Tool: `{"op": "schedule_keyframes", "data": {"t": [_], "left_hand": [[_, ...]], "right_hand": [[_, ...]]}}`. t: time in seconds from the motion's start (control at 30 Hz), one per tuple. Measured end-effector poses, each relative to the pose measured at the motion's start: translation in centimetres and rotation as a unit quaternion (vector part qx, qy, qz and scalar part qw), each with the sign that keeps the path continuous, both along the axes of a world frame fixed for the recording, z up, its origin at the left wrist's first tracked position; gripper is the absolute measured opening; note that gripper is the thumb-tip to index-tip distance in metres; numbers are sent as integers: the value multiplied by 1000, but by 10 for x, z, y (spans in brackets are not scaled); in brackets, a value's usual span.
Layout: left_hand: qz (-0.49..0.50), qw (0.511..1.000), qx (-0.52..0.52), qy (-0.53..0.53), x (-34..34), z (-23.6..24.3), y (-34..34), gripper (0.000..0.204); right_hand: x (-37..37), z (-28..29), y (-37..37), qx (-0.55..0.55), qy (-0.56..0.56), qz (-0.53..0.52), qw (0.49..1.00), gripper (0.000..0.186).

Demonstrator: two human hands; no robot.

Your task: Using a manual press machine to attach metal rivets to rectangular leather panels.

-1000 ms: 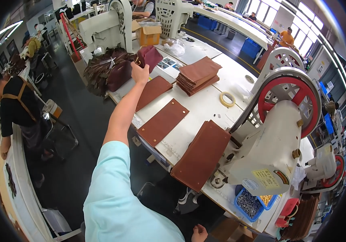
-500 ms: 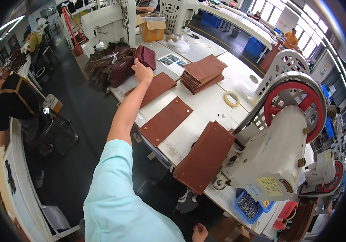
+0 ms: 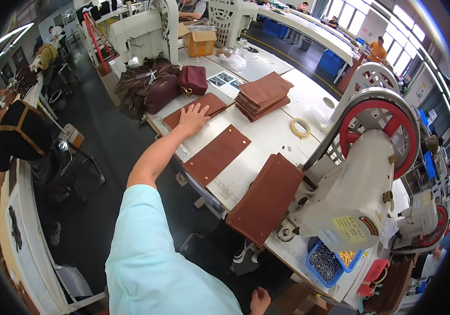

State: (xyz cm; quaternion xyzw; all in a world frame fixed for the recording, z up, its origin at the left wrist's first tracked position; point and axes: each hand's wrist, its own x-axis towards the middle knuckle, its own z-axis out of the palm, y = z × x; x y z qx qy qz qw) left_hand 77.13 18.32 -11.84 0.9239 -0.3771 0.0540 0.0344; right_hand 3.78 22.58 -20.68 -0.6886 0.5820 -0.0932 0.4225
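Observation:
My left hand (image 3: 192, 119) is open, fingers spread on a brown leather piece (image 3: 212, 103). Behind it a maroon bag (image 3: 193, 79) stands beside a dark bundle and a larger maroon piece (image 3: 162, 97). Nearer lies a riveted brown panel (image 3: 217, 154), with a stack of leather (image 3: 264, 197) at its right and another stack (image 3: 264, 89) farther back. My right hand (image 3: 260, 300) hangs low at the lower edge with curled fingers; what it holds, if anything, is hidden.
A white press with a red wheel (image 3: 353, 191) stands at the right, beside blue trays of rivets (image 3: 323, 262). A tape roll (image 3: 299, 127) and cardboard box (image 3: 198, 44) are on the table (image 3: 309, 94). A co-worker (image 3: 17, 134) bends over a bench on the left.
My left hand has let go of the maroon bag, which now rests farther back on the table, and has moved down and right onto the brown leather piece.

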Motion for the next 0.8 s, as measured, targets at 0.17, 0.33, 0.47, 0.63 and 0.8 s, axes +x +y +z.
{"op": "schedule_keyframes", "data": {"t": [0.17,0.33,0.47,0.63,0.8], "left_hand": [[1,998,-62,14,-12,5,-21,65],[-177,927,-331,-23,-71,17,-16,36],[-141,852,-480,152,-158,77,11,27],[-458,633,-609,-136,-251,184,82,18],[-761,359,-538,-49,-352,262,108,46]], "right_hand": [[-21,-40,1,-60,-41,-15,997,27],[-2,11,4,-60,-13,-50,997,26],[-4,44,-12,-138,-67,-111,982,19],[-14,109,-65,-283,-160,-219,920,11],[-64,142,-123,-354,-108,-309,876,13]]}}
